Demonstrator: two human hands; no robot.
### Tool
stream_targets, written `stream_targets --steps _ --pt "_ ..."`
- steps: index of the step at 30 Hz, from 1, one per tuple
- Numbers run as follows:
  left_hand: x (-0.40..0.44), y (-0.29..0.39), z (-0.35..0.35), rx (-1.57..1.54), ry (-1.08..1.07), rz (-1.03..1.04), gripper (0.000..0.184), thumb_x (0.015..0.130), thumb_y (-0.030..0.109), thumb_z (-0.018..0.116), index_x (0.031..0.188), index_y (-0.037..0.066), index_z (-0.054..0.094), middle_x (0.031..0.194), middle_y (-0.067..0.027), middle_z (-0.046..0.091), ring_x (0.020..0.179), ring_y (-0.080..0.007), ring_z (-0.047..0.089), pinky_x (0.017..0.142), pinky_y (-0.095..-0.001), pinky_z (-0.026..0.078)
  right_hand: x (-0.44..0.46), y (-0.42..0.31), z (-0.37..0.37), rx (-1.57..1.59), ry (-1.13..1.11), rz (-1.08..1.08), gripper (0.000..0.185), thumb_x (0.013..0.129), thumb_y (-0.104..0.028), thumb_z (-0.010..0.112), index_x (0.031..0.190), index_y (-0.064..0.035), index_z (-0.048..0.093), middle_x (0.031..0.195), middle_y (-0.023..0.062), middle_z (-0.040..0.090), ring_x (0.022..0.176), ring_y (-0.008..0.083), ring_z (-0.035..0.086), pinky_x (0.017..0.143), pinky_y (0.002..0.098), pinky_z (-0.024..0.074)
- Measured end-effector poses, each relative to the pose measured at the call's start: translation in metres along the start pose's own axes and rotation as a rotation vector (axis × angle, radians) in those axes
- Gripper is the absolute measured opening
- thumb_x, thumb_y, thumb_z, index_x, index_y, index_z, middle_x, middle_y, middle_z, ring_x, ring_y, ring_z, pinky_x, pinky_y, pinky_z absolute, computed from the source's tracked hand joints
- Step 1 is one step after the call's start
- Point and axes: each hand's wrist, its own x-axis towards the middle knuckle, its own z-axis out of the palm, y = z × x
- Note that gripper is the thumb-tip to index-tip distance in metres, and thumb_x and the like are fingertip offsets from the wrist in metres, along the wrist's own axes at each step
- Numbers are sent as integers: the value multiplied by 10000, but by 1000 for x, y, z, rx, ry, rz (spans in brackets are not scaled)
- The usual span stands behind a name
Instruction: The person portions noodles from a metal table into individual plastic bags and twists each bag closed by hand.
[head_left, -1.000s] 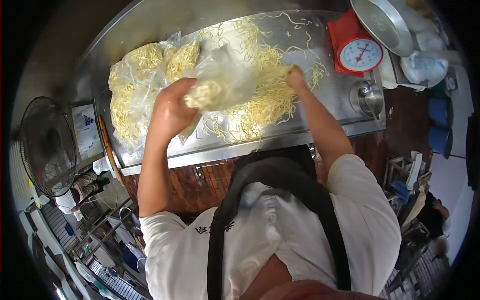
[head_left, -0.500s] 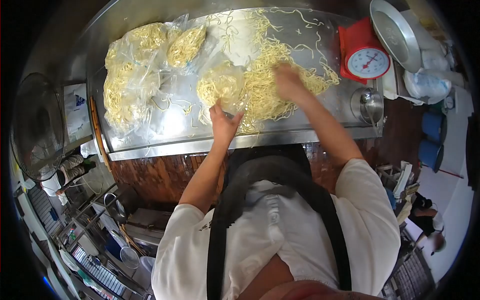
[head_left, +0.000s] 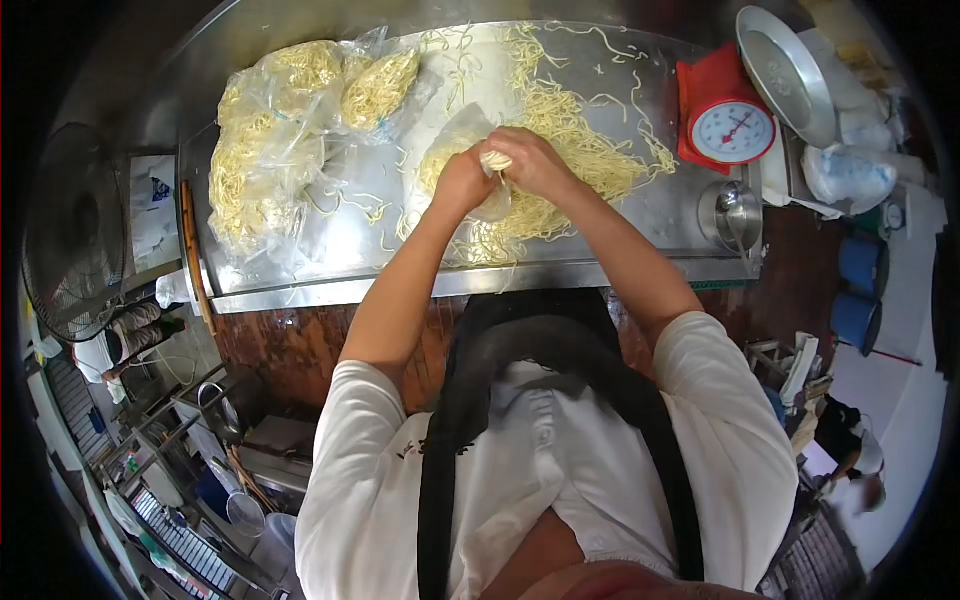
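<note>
Both hands meet at the mouth of a clear plastic bag partly filled with yellow noodles. My left hand is closed on the bag near its opening. My right hand is closed around a small bunch of noodles, held right at the bag's mouth beside my left fingers. Under and right of my right hand spreads a loose noodle pile on the steel table. How far the bunch reaches into the bag is hidden by my hands.
Several filled noodle bags are heaped at the left of the table. A red dial scale stands at the right, with a metal pan by it. A steel bowl sits near the right edge. Stray noodles lie behind.
My right hand has moved left from the noodle pile to the bag's mouth, carrying noodles. My left hand has shifted up and right, and the bag is now lifted and gathered between both hands.
</note>
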Motion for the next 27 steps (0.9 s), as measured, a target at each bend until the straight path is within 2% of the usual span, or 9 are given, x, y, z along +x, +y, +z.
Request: stream_targets --steps 3,7,13,16,19,22,24,26,27 --pt "5 -1 11 106 59 -1 333 803 217 645 1084 41 612 856 -258 676 798 -427 662 725 -510 530 -13 -6 -11 109 236 329 423 691 90 600 1073 -91 580 1035 122 662 942 359 645 804 425 514" --pt "1 -10 7 210 81 -135 277 839 203 580 1031 4 601 841 -264 676 801 -419 668 726 -510 534 -10 -24 -16 241 445 381 501 659 150 563 1110 -69 546 969 147 649 909 346 655 800 388 519" --pt "4 -5 -16 299 95 -203 245 866 186 519 1000 -3 597 885 -261 679 835 -420 671 733 -506 535 0 -53 -22 505 567 292 539 646 177 445 1147 -12 509 1025 70 570 926 166 567 854 267 463" --pt "1 -19 -20 325 77 -204 255 867 186 517 1017 -6 591 906 -262 682 839 -424 670 744 -502 535 -1 -56 -24 505 606 262 446 715 164 544 1109 -47 545 999 58 610 833 146 606 782 275 503" --pt "-7 -94 -1 295 41 -336 333 858 221 554 1094 -13 583 937 -269 681 862 -423 668 766 -501 534 13 -57 -70 1139 837 214 281 847 7 588 1121 -38 544 1020 82 604 880 150 602 752 304 534" --pt "-24 -101 -1 215 78 -360 430 835 209 600 1199 -17 562 974 -281 676 901 -422 663 789 -499 529 28 -78 -128 477 786 207 274 943 -247 574 1133 -51 547 1020 97 616 879 178 615 680 376 559" --pt "-36 -92 -4 127 139 -347 487 827 189 624 1261 -15 537 979 -292 670 921 -422 660 803 -489 527 35 -62 -127 969 867 55 264 935 -238 579 1129 -60 551 1028 93 619 879 187 616 707 374 558" --pt "-47 -90 -1 34 174 -351 536 829 177 644 1313 -7 506 965 -304 665 934 -422 657 815 -472 527 37 -38 -111 802 784 90 267 911 -186 582 1135 -45 551 1065 116 617 928 236 616 778 408 545" --pt "-54 -87 -2 -90 193 -339 532 831 161 654 1312 -9 505 972 -287 672 930 -396 666 807 -450 530 28 -16 -85 399 646 209 280 890 -138 582 1144 -25 549 1098 142 613 976 280 615 835 442 533"
